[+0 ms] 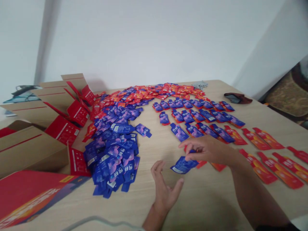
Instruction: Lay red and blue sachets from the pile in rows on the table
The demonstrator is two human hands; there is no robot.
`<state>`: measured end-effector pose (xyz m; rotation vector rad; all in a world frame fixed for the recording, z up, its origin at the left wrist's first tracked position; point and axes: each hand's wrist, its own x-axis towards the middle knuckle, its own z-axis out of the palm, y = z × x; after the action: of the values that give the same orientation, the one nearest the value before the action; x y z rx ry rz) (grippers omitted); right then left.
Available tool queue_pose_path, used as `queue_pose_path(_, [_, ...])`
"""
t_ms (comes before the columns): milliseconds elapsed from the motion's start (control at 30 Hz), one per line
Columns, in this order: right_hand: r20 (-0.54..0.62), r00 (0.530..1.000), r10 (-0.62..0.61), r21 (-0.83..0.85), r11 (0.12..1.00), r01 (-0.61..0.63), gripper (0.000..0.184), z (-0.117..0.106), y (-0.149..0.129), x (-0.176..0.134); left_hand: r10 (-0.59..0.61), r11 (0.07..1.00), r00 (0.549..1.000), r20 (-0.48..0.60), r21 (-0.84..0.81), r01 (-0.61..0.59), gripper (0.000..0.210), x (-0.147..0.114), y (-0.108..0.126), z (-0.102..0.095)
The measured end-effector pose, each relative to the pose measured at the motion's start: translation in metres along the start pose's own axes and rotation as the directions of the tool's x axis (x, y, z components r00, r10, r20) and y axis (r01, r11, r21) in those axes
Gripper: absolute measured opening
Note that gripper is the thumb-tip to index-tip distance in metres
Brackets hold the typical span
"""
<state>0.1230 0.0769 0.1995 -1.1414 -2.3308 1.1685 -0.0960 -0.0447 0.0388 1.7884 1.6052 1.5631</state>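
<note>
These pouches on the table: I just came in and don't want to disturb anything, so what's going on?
A person's right hand holds a blue pouch by one end; the left hand is open beside it, holding nothing. To the right, rows of blue pouches lie with red edges showing beneath many, and several red pouches lie uncovered. To the left are a heap of blue pouches and open cartons.

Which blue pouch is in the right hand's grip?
The blue pouch between the left hand and right hand, pinched at one end; the others lie on the table.
</note>
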Motion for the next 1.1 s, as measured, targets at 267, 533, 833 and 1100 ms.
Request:
queue_pose_path(267, [0.158, 0.975, -0.154, 0.057, 0.987, 0.147, 0.033, 0.021, -0.019, -0.017, 0.063, 0.973, 0.914, 0.400, -0.227, 0.032, 0.026, -0.011, 0.003, 0.009])
queue_pose_path(533, [-0.594, 0.804, 0.033, 0.299, 0.937, 0.182, 0.059, 0.097, 0.015, -0.021, -0.351, 0.893, 0.852, 0.388, -0.134, 0.429, 0.048, -0.009, 0.006, 0.005])
queue_pose_path(833, [-0.534, 0.814, 0.228, 0.492, 0.867, 0.080, 0.058, 0.182, 0.028, -0.020, -0.119, 0.986, 0.924, 0.363, -0.068, 0.153, 0.057, -0.019, -0.031, 0.012])
queue_pose_path(1100, [-0.598, 0.771, 0.217, 0.521, 0.837, 0.169, 0.029, 0.154, 0.039, -0.022, -0.017, 1.000, 0.951, 0.309, 0.015, 0.012, 0.066, -0.023, -0.027, 0.018])
